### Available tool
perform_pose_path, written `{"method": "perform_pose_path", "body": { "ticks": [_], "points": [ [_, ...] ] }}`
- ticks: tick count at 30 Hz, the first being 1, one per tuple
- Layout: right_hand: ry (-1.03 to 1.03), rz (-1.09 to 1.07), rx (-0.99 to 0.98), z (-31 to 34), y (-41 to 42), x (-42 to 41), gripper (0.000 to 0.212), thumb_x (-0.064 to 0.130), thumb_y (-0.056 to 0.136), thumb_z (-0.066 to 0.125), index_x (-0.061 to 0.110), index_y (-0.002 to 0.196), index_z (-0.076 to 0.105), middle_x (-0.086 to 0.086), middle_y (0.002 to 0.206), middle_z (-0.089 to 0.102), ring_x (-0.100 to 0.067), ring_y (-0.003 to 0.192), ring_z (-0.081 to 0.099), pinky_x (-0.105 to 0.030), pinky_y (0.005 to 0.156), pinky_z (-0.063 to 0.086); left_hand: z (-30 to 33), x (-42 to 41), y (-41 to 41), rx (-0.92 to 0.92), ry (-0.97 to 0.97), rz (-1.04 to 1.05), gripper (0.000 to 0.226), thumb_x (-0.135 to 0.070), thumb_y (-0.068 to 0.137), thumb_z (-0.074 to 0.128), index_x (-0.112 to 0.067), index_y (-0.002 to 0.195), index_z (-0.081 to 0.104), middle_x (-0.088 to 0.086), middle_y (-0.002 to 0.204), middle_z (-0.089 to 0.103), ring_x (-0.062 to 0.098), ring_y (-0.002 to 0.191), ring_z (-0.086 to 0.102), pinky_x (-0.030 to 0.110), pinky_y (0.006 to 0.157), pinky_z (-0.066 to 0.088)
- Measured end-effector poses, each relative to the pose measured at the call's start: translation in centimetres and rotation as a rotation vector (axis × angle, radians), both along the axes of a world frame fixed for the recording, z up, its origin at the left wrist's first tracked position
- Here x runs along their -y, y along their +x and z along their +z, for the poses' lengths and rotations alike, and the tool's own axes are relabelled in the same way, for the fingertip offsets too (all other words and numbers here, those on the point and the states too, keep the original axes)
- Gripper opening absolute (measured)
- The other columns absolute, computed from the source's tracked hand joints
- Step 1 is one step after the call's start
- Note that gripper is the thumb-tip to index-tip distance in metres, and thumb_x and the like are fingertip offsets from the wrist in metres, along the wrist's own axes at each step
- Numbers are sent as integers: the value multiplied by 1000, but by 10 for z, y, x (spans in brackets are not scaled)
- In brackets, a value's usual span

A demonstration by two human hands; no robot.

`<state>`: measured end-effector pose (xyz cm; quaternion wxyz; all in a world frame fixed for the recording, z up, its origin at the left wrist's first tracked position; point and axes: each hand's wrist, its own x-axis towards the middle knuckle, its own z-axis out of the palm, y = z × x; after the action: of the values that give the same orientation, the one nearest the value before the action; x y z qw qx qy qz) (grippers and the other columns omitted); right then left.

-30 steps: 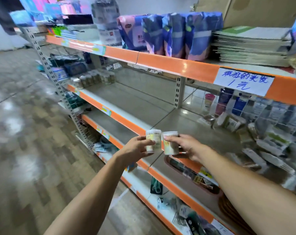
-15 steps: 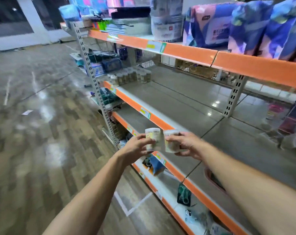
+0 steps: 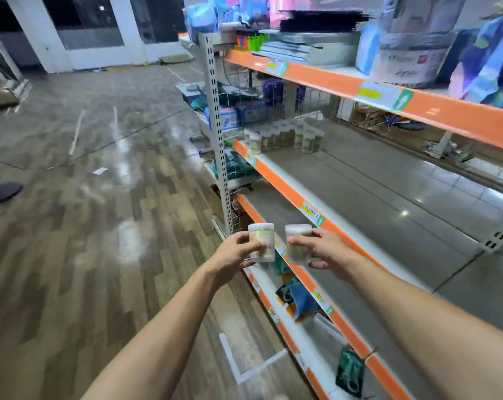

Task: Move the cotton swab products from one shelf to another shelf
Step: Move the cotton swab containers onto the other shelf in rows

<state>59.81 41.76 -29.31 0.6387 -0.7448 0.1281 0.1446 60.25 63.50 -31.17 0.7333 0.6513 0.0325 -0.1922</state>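
Where fingers wrap tubs, labels hidden, blurred.

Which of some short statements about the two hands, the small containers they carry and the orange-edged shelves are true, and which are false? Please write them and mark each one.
1. The left hand holds a small white-lidded cotton swab container. True.
2. The right hand is empty. False: it grips a second small clear cotton swab container.
3. The two held containers are standing on a shelf. False: both are carried in the air in front of the orange shelf edge.
4. A group of similar small jars stands at the far end of the grey middle shelf. True.
5. The top shelf is bare. False: stacked books and colourful packages lie on it.
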Motion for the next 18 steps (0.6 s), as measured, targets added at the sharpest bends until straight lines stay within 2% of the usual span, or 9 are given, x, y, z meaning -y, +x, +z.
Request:
{"method": "perform_pose_path", "body": {
  "ticks": [2,4,8,10,13,15,18],
  "points": [
    [5,25,-23,0,19,-10,37,31,74,84,14,104,71,-4,94,70,-17,82,57,-41,81,44,-3,-11,14,-4,10,23,12,-9,88,69,-18,95,70,5,97,73,19,89,68,38,97,48],
    [10,52,-33,-3,41,-20,34,30,74,84,15,102,71,-3,93,70,-17,83,56,-36,76,39,-7,-23,32,-6,22,43,13,-9,88,69,-17,98,69,8,103,72,21,92,67,38,96,49],
    [-4,67,-19,-12,93,-41,38,35,71,84,20,102,70,2,92,70,-12,85,59,-32,75,43,-12,-42,78,-6,38,89,27,-10,88,70,-8,114,65,15,114,70,24,96,67,32,87,53],
    [3,72,-11,-12,121,-51,39,35,71,84,19,104,70,3,91,69,-11,83,59,-32,75,43,-11,-49,104,-9,19,99,25,-9,87,71,-8,112,66,15,110,72,27,96,67,32,81,55],
    [0,67,0,-8,161,-63,38,36,72,83,18,103,71,2,92,67,-11,81,57,-33,72,42,-2,-58,145,-14,-2,95,21,-7,88,69,-7,108,66,11,101,72,22,83,69,20,56,52],
    [-4,72,15,-4,187,-69,42,35,73,82,13,106,70,1,91,64,-13,80,54,-32,69,39,3,-62,174,8,18,98,25,-6,88,69,-3,112,64,12,101,71,16,75,68,18,52,48],
    [7,53,27,4,223,-71,39,30,76,81,12,109,70,1,85,63,-12,73,51,-24,61,34,14,-65,218,18,30,81,24,-7,88,70,-3,111,64,13,100,70,15,70,67,21,58,49]
  ]
}}
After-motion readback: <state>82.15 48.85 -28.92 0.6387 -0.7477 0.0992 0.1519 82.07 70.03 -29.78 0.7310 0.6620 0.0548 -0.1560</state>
